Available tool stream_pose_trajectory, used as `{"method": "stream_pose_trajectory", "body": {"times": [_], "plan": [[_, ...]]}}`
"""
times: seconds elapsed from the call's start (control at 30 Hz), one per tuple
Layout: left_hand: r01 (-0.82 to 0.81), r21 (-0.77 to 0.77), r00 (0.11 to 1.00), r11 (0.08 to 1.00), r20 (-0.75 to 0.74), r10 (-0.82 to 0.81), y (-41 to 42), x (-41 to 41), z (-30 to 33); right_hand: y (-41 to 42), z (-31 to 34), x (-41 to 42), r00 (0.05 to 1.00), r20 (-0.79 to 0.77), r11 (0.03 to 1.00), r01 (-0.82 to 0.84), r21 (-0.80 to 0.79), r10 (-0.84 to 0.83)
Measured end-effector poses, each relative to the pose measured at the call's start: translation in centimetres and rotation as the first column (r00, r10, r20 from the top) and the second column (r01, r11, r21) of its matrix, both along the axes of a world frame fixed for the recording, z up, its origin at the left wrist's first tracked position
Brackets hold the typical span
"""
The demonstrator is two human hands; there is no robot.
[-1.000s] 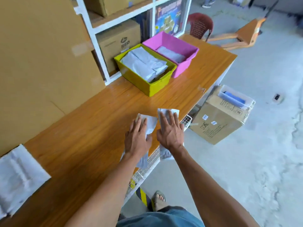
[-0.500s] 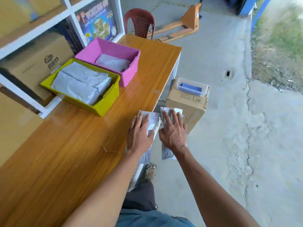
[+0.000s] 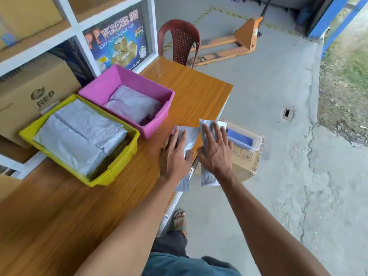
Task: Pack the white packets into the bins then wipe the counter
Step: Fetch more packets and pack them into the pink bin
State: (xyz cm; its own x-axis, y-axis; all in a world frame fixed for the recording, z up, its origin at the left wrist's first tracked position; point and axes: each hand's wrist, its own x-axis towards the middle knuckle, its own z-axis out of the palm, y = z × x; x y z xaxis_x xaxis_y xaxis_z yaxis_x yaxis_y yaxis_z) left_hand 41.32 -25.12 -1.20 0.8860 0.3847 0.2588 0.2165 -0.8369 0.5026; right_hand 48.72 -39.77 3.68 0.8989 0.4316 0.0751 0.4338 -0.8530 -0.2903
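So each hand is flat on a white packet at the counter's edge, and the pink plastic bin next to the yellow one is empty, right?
Not quite. The head view shows the pink plastic bin already holds white packets. The rest stands: the left hand and the right hand each press flat on a white packet at the edge of the wooden counter, and the yellow plastic bin sits beside the pink one.

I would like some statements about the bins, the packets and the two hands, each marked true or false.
1. The pink bin stands farther from the person than the yellow bin. True.
2. The yellow bin is empty. False: white packets fill it.
3. Each hand lies on its own packet: left hand on the left packet, right hand on the right packet. True.
4. The right hand is curled into a fist. False: its fingers lie straight.
5. A green chair stands behind the table. False: the chair is dark red.
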Motion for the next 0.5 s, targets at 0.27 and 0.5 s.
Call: {"method": "stream_pose_trajectory", "body": {"times": [0.27, 0.5], "plan": [[-0.160, 0.075, 0.979, 0.984, 0.141, 0.149, 3.8, 9.1, 6.1, 7.1, 4.7, 11.9, 0.993, 0.085, 0.986, -0.091, 0.139, 0.080], [-0.442, 0.119, 0.897, 0.889, 0.044, 0.440, 10.3, 12.9, 9.0, 16.2, 6.2, 17.7, 0.946, 0.058, 0.932, -0.323, 0.164, 0.318]]}}
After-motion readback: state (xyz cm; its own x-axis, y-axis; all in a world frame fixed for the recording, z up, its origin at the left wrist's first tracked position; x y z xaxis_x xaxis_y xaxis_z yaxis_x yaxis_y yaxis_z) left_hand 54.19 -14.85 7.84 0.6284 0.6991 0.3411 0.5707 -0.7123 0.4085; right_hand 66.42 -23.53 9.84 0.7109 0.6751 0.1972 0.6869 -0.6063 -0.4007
